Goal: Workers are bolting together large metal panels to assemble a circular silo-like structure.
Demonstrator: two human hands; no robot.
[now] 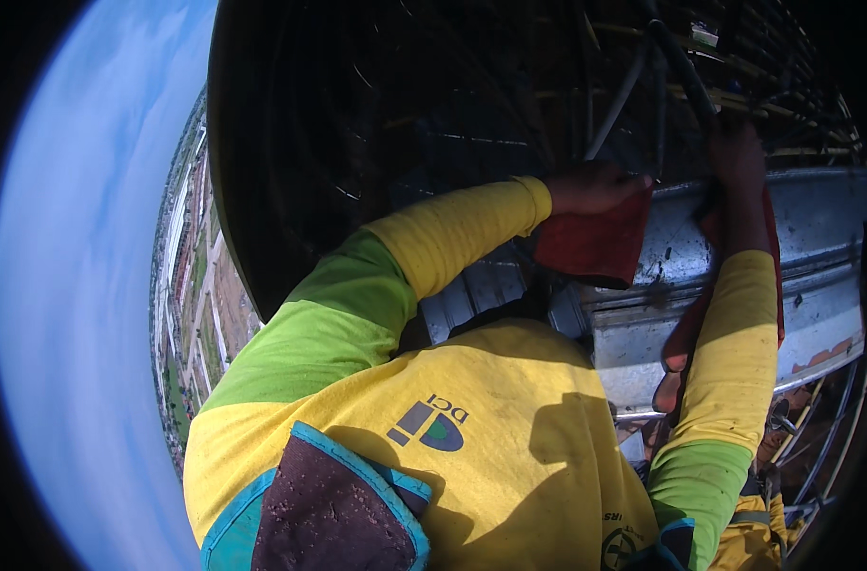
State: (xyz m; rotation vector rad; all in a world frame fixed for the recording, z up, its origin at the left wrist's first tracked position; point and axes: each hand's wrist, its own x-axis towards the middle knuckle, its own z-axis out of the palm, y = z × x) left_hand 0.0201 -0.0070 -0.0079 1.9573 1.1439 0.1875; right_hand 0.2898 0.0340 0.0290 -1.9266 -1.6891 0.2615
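Flap (595, 238), red, hangs below the left hand (590, 187), apparently pinched there, unreleased; rightward, the right hand (738, 160) meets a bar (682, 68), grip too dark to tell; what remains is unclear.

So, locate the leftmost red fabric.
In the head view, the leftmost red fabric hangs below the left hand, right of centre, beside the silvery metal.

At two o'clock, deep shadow mostly hides the fingers of the right hand (738, 157). The lower edge crops a yellow-clad person (752, 544) at four o'clock. Nine-o'clock buildings (178, 257) are too small to distinguish.
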